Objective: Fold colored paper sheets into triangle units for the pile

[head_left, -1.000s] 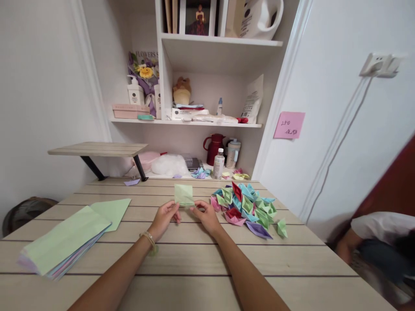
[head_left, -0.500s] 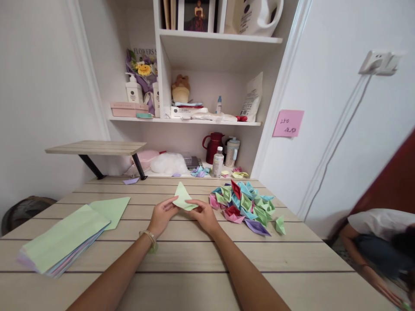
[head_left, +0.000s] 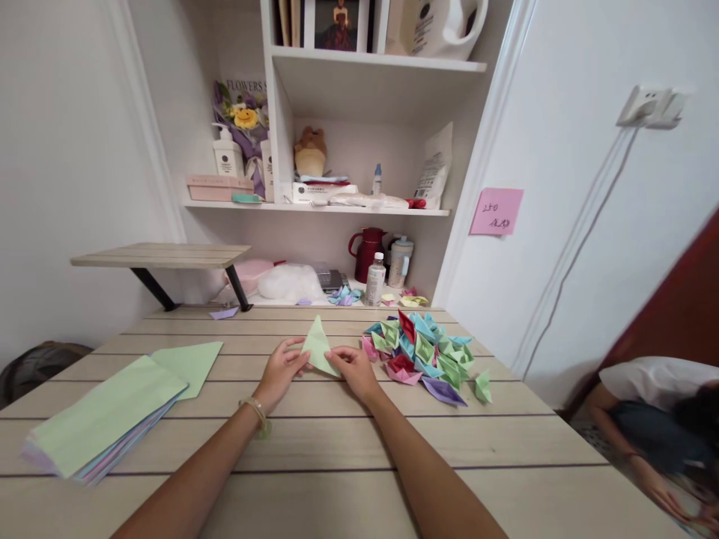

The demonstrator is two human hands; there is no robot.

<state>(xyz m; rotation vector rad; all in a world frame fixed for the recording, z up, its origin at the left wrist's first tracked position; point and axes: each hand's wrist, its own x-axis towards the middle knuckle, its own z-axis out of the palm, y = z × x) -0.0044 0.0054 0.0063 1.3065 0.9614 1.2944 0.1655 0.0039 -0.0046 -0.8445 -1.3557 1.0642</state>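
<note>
Both hands hold a folded light-green paper piece (head_left: 317,350) with a pointed top, just above the wooden table (head_left: 337,442). My left hand (head_left: 281,369) pinches its left edge and my right hand (head_left: 353,370) pinches its lower right corner. Right beside my right hand lies a pile of folded paper boats (head_left: 425,355) in green, blue, red, pink and purple. A stack of coloured paper sheets (head_left: 98,419) with a green sheet on top lies at the left, and a single green sheet (head_left: 191,361) lies next to it.
Behind the table stand a red kettle (head_left: 366,253), a small bottle (head_left: 375,278), a jug (head_left: 400,262) and shelves with bottles and boxes. A small raised shelf (head_left: 160,256) sits at the back left. Another person (head_left: 657,419) crouches low at the right, by the wall.
The green paper went from a squarish shape held upright to a pointed triangular fold, lowered toward the table between both hands. The view shifted slightly left.
</note>
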